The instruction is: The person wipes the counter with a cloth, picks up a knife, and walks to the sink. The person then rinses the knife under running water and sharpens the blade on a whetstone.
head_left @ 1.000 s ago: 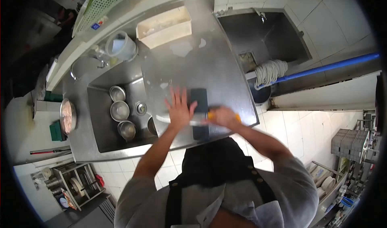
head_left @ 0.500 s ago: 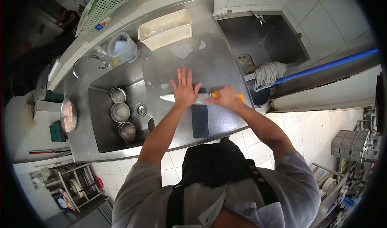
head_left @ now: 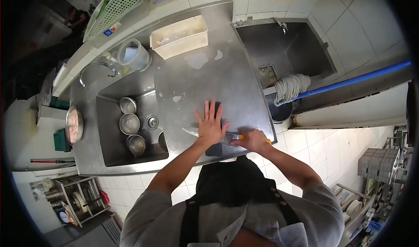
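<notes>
A knife (head_left: 228, 138) with a yellow handle lies across a dark rectangular sharpening stone (head_left: 214, 150) on the steel counter (head_left: 244, 81). My right hand (head_left: 255, 141) is closed round the handle. My left hand (head_left: 211, 127) rests flat on the blade with its fingers spread, pointing away from me. The blade's tip sticks out to the left of that hand. Both hands cover parts of the knife and the stone, near the counter's front edge.
Several metal bowls (head_left: 129, 124) sit in the left sink (head_left: 104, 146). A cream tub (head_left: 183, 46) and a clear plastic container (head_left: 139, 58) stand at the back. On the right are a second sink (head_left: 305, 50) and a mop (head_left: 291, 88) with a blue pole. A pan of pinkish food (head_left: 74, 125) is far left.
Both hands and the knife have moved toward me along the stone, nearer the counter's front edge. The right hand still grips the handle, and the left stays flat on the blade.
</notes>
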`<state>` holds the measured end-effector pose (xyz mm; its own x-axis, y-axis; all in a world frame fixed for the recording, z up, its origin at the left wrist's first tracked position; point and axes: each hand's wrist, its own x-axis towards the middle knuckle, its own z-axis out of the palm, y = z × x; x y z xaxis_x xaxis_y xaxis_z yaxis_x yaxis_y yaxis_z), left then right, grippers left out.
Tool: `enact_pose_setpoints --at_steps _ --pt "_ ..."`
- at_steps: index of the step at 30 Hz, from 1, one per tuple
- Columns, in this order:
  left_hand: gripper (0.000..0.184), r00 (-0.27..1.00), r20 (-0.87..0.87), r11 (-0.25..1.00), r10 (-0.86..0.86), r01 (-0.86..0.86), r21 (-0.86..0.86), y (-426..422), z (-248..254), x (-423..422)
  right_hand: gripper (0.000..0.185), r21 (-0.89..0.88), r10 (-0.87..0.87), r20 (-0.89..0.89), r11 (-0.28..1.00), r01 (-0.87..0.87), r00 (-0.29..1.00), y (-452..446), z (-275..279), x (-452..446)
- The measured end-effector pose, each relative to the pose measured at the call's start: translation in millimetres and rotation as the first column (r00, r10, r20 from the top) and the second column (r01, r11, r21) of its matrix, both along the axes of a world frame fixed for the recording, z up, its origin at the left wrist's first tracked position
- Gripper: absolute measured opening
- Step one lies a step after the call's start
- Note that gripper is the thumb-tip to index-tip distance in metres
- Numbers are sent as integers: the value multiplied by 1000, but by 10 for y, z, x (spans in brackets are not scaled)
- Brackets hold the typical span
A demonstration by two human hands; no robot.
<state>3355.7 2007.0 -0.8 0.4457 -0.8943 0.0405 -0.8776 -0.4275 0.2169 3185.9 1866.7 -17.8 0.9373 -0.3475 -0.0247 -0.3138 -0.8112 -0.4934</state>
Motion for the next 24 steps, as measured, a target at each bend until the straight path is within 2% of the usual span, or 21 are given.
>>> enact_pose_setpoints --at_steps 1,2,3,5,6,8,10,11,12,13,16,18,19,20,21,22,23,24 --pt "70 1000 -7 1000 0 0 8 -106 3 47 74 35 -45 -69 998 48 997 -70 34 31" --pt "71 999 31 998 23 -21 -65 -301 3 172 75 73 -86 -146 993 97 986 -128 146 74" --pt "71 996 78 988 50 -38 -150 -519 16 328 74 110 -99 -447 980 165 889 -354 486 359" --pt "72 993 97 981 60 -41 -188 -705 4 433 74 15 -110 -520 990 137 847 -567 741 582" --pt "72 992 111 979 56 -32 -203 -683 -27 388 74 11 -108 -520 991 133 847 -519 699 490" --pt "72 990 127 976 65 -36 -215 -470 -58 151 70 85 -80 -389 989 122 918 -225 477 81" --pt "72 999 -22 1000 -25 25 -19 -173 -11 -286 70 43 -64 -230 996 76 971 -72 238 -357" --pt "72 1000 -25 1000 -9 9 -16 -306 -11 -221 69 1 -77 -190 997 79 979 -55 123 -458" --pt "73 1000 -2 995 -30 30 -92 -471 -26 -116 69 96 -81 -329 988 119 941 -240 226 -289" --pt "74 999 31 983 -43 48 -176 -631 -44 -14 69 -19 -142 -363 989 145 921 -386 415 -98" --pt "76 999 47 968 -5 17 -250 -1034 -30 228 70 -88 -182 -386 983 160 904 -656 624 154" --pt "75 998 62 970 -4 19 -243 -703 -172 -134 70 -36 -97 -305 995 91 947 -491 523 -183" --pt "75 996 83 972 -20 39 -230 -551 -225 -315 66 96 -37 -308 993 70 951 -375 512 -410" --pt "75 996 90 971 -1 23 -240 -497 -182 -406 62 -87 -18 -23 996 16 1000 -279 151 -695" --pt "75 999 18 979 -43 46 -200 -445 -126 -509 60 -86 44 31 995 -41 999 -254 283 -758" --pt "75 994 -67 985 -89 78 -152 -381 -87 -610 60 -21 -31 -177 999 27 984 -329 342 -661" --pt "75 994 -78 986 -82 70 -150 -535 -80 -523 61 23 -89 -385 994 106 919 -470 432 -475" --pt "77 998 -25 978 -59 52 -203 -863 -46 -256 64 50 -167 -419 977 207 893 -627 548 -280"
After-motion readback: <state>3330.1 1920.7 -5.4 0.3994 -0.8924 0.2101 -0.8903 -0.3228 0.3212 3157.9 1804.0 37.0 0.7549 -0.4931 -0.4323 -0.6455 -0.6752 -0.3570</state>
